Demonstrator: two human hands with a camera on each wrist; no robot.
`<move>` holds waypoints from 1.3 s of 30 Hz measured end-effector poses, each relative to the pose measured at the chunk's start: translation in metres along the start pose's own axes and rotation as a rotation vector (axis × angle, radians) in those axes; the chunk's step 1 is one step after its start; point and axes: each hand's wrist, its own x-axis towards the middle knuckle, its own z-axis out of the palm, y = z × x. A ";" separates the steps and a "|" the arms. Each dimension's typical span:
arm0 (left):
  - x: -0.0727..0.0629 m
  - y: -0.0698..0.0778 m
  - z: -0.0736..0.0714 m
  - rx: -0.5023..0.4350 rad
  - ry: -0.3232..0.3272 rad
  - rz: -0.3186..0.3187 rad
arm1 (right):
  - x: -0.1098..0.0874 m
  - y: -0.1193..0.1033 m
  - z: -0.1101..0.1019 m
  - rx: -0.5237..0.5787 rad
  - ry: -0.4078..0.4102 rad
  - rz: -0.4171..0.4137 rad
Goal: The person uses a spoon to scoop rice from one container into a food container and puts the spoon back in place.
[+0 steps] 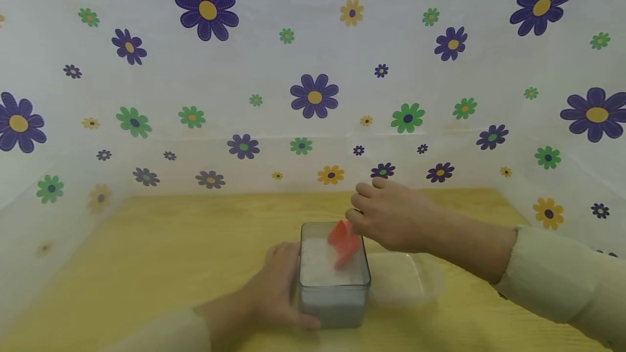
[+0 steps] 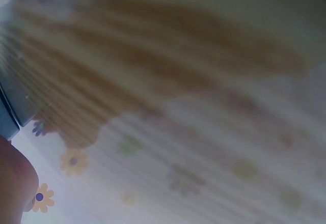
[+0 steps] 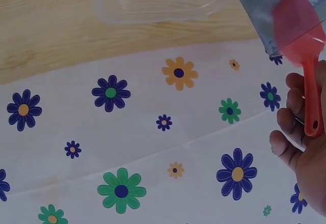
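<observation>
The red scoop [image 1: 345, 243] is at the box's opening, over its right half, with its long axis slanting: the handle end is up in the right hand [image 1: 388, 213], and the head points down and toward the near left. In the right wrist view, part of the head shows through the box wall, while the handle stays outside.

The box [image 1: 335, 308] is clear, its long sides running near to far, with white powder [image 1: 315, 265] below the rim. A clear plastic lid [image 1: 401, 278] lies just to its right, taking up that side. Table [image 1: 171, 265] wood spreads to the left, and beyond the box it runs to the flowered cloth [image 1: 264, 64], which also rises at both sides.

The right hand's fingers are curled, narrowly gripping the scoop's handle. The left hand [image 1: 279, 292] holds the box: fingers along the left wall, thumb spread round the near wall.
</observation>
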 end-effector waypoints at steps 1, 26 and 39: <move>0.001 -0.002 0.000 -0.003 0.004 0.003 | 0.000 0.001 0.002 -0.015 -0.004 -0.012; 0.005 -0.001 -0.014 0.002 0.076 0.067 | -0.011 0.009 0.038 0.105 0.136 -0.005; 0.001 0.022 -0.022 -0.098 0.036 0.028 | -0.014 -0.006 0.055 0.314 0.086 0.040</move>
